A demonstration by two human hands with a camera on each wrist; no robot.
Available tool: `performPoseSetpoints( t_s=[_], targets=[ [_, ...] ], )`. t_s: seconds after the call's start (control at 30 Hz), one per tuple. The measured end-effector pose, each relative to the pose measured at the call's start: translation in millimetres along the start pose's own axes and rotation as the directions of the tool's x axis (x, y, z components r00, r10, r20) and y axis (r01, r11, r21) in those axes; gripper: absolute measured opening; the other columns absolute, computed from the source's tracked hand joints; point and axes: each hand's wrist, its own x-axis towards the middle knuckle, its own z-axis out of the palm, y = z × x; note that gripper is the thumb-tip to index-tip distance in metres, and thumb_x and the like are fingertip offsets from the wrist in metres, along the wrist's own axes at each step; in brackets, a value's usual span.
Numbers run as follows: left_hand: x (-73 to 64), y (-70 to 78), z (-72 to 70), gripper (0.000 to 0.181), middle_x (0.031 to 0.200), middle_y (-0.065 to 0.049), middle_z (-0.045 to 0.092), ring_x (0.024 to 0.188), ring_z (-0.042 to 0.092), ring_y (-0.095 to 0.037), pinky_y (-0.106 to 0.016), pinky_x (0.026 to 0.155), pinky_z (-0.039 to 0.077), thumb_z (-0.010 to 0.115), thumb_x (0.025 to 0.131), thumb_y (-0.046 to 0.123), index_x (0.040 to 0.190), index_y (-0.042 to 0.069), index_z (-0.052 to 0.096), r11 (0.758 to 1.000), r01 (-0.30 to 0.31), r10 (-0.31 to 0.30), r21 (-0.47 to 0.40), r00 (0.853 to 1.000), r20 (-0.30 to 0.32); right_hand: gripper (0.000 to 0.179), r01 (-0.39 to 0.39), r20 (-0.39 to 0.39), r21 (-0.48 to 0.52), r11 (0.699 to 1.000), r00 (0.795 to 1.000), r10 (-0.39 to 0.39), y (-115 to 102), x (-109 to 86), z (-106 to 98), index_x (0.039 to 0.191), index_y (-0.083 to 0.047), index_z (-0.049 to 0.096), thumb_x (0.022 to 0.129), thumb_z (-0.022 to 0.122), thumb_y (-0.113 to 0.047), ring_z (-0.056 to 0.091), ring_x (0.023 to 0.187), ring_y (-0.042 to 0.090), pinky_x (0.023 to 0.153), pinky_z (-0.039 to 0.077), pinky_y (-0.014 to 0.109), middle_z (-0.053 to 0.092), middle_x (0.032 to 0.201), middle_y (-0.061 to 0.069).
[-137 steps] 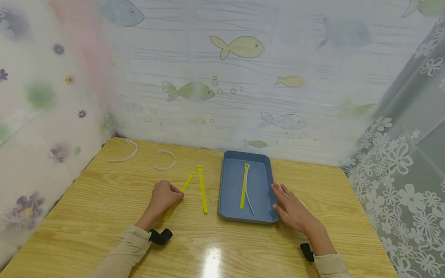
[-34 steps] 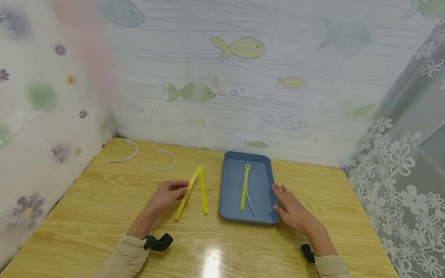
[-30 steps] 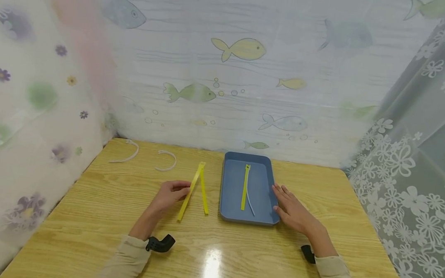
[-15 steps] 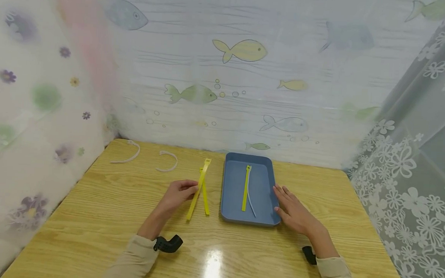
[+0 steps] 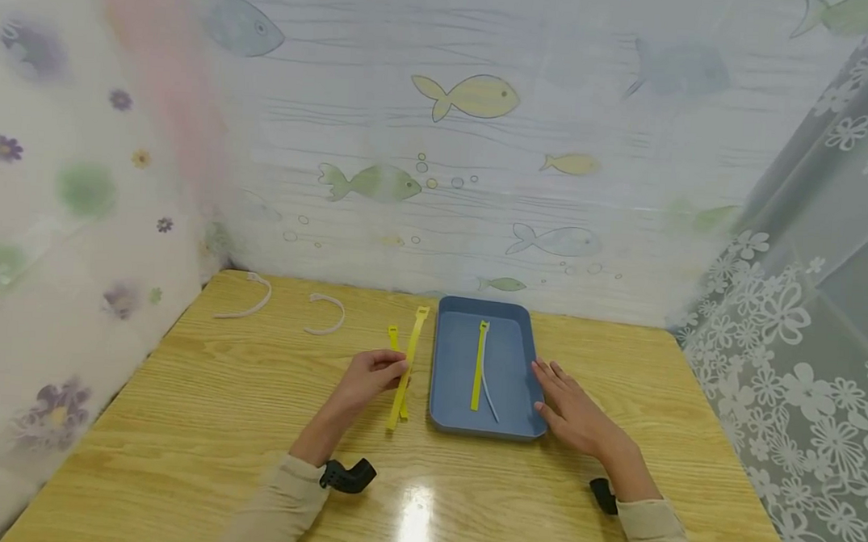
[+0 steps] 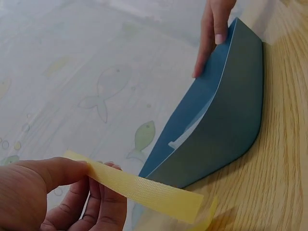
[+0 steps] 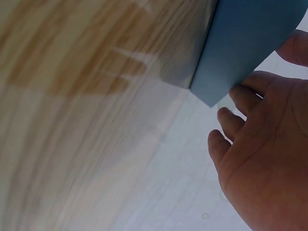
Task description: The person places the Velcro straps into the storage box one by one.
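Between thumb and fingers, my left hand [image 5: 367, 379] pinches a yellow cable tie [image 5: 414, 339] just left of the blue tray [image 5: 511, 347]. The tie's flat textured strap [image 6: 144, 191] points away from the fingertips in the left wrist view. Beneath it, a second yellow cable tie [image 5: 393, 335] lies on the table, partly hidden. Inside the tray are one yellow cable tie [image 5: 477, 374] and one white cable tie [image 5: 488, 393], side by side. My right hand [image 5: 577, 411] rests with extended fingers against the tray's right side, also seen in the right wrist view.
Two curved white cable ties, one farther left [image 5: 266, 298] and one nearer [image 5: 341, 314], lie on the back left of the wooden table [image 5: 180, 422]. A fish-patterned curtain [image 5: 370, 244] hangs just behind the table's back edge.
My left hand has picked up the yellow cable tie from the table and carried it right, over the other yellow one and close to the tray. The right hand stays at the tray.
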Motion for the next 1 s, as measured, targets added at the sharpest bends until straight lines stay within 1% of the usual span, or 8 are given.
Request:
performPoseSetpoints(
  t_s=[0.13,0.27,0.43,0.7,0.87,1.0],
  targets=[
    [3.0,-0.4,7.0,0.031,0.116,-0.025,0.069,0.093,0.068,-0.016,-0.035,0.089,0.06,0.062,0.102,0.01,0.127,-0.008,0.063,1.0,-0.007,0.007,-0.017,1.0,-0.003,0.061,0.004,-0.002,-0.005,1.0,1.0,-0.004,0,0.6,0,0.156,0.009,0.029,0.106,0.052,-0.017,0.019,0.149,0.053,0.118,0.02,0.07,0.025,0.163,0.027],
    [5.5,-0.9,13.4,0.029,0.111,-0.02,0.07,0.09,0.067,-0.015,-0.037,0.089,0.06,0.063,0.102,0.009,0.125,-0.008,0.064,0.999,-0.014,0.014,-0.034,1.0,-0.003,0.061,0.006,-0.002,-0.002,1.0,1.0,-0.006,0,1.0,0,0.156,0.009,0.029,0.106,0.052,-0.018,0.019,0.149,0.053,0.118,0.019,0.071,0.025,0.163,0.027],
    [8.3,-0.8,19.8,0.027,0.108,-0.017,0.071,0.091,0.069,-0.015,-0.038,0.09,0.06,0.063,0.101,0.006,0.124,-0.008,0.065,0.998,-0.021,0.021,-0.052,1.0,0.005,0.06,0.011,-0.003,0.001,1.0,1.0,-0.011,-1,1.8,-1,0.156,0.009,0.029,0.106,0.052,-0.017,0.019,0.149,0.054,0.118,0.019,0.07,0.026,0.163,0.027],
    [13.6,1.0,28.8,0.027,0.11,-0.023,0.07,0.089,0.069,-0.014,-0.038,0.088,0.061,0.062,0.101,0.005,0.123,-0.01,0.064,0.997,-0.037,0.039,-0.064,0.999,0.033,0.06,-0.002,0.007,-0.001,1.0,1.0,0.002,-1,1.5,0,0.156,0.009,0.028,0.107,0.051,-0.017,0.018,0.149,0.053,0.119,0.018,0.07,0.025,0.164,0.027],
    [17.5,1.1,35.5,0.025,0.106,-0.017,0.072,0.085,0.069,-0.013,-0.04,0.089,0.061,0.065,0.099,0.006,0.12,-0.008,0.066,0.997,-0.031,0.034,-0.069,0.999,0.033,0.06,-0.006,0.01,0.003,1.0,1.0,0.006,0,0.8,1,0.157,0.008,0.028,0.107,0.051,-0.017,0.017,0.15,0.053,0.119,0.018,0.069,0.024,0.164,0.026],
    [19.5,1.6,40.6,0.026,0.106,-0.015,0.073,0.087,0.07,-0.013,-0.041,0.09,0.061,0.066,0.099,0.006,0.121,-0.007,0.066,0.996,-0.032,0.035,-0.079,0.998,0.042,0.06,-0.007,0.012,0.004,1.0,1.0,0.007,1,0.3,2,0.157,0.008,0.028,0.107,0.051,-0.017,0.017,0.15,0.053,0.119,0.018,0.069,0.024,0.164,0.026]
  ],
)
